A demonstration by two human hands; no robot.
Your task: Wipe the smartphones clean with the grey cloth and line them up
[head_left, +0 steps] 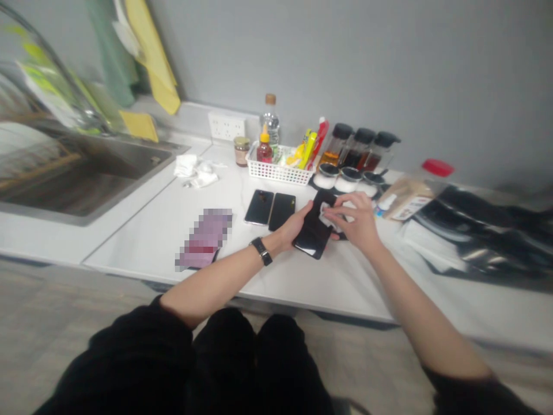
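Observation:
My left hand (298, 226) is closed around the edge of a black smartphone (311, 233), held tilted above the counter with its dark screen up. Pinched in my right hand (356, 219) is a small white wipe (324, 214), pressed on the upper part of that screen. Just left of my left hand, two more dark phones lie side by side: one with a light rim (259, 207) and a plain black one (281, 211). Farther left lies a flat item with a blurred-out purple face (206, 237).
Crumpled white tissues (196, 171) lie near the sink (86, 216). Behind the phones stand a white basket (280, 172) of bottles and packets, a jar (242, 151), sauce bottles (339, 147) and seasoning pots (348, 180). A red-lidded container (417, 193) and black pans (488, 225) are at right.

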